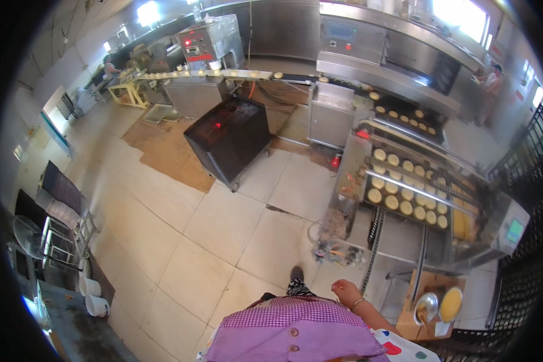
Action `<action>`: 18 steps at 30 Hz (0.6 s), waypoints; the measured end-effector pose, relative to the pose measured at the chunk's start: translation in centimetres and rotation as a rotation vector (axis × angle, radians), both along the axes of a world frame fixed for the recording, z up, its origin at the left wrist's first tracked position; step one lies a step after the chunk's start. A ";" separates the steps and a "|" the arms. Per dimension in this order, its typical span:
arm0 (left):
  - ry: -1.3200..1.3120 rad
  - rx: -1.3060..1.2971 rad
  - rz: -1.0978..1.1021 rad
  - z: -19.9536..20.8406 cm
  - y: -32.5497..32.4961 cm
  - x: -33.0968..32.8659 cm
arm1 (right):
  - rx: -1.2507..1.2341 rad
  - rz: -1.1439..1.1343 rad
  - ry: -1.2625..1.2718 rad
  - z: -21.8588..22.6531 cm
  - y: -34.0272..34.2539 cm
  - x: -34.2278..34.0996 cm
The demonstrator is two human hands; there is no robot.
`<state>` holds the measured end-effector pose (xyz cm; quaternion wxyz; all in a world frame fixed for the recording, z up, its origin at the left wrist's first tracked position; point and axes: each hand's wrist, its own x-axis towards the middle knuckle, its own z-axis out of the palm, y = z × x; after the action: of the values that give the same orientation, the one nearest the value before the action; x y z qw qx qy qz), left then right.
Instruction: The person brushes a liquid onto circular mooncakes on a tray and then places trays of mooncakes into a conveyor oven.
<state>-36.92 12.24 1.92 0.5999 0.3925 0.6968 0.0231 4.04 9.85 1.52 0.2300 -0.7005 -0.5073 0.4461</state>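
My right hand (347, 293), with a bracelet at the wrist, hangs in front of my purple checked apron (295, 329). Its fingers are loosely curled in, and nothing shows in them. My left hand is out of sight. Nearest to the right hand, though apart from it, are the chain rails (375, 244) of a metal conveyor machine. Rows of round, pale pastries (406, 208) lie on that machine. Below it, a metal bowl (426, 306) and a round container of yellow stuff (450, 303) stand on a brown board (407, 323).
A dark wheeled cart (226, 142) stands ahead on the tiled floor (217, 223). Behind it a conveyor belt (247, 75) carries more pastries. White buckets (96, 306) and a dark table (78, 329) are at left. Black crates (525, 205) rise at right. Two people (492, 90) stand far off.
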 end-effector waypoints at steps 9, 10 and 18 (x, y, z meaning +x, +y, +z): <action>0.054 0.035 0.336 6.7 11.5 -4.0 | 0.116 0.108 0.222 7.5 21.5 -2.9; 0.048 0.025 0.369 7.2 12.5 -4.6 | 0.118 0.106 0.252 7.9 23.3 -2.9; -0.152 -0.220 0.514 9.7 20.7 -9.5 | 0.101 0.170 0.251 10.7 37.0 -7.3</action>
<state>-46.39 32.99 11.57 0.6640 0.1325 0.7247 0.1279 -3.26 46.84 12.23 0.2876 -0.5815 -0.5539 0.5219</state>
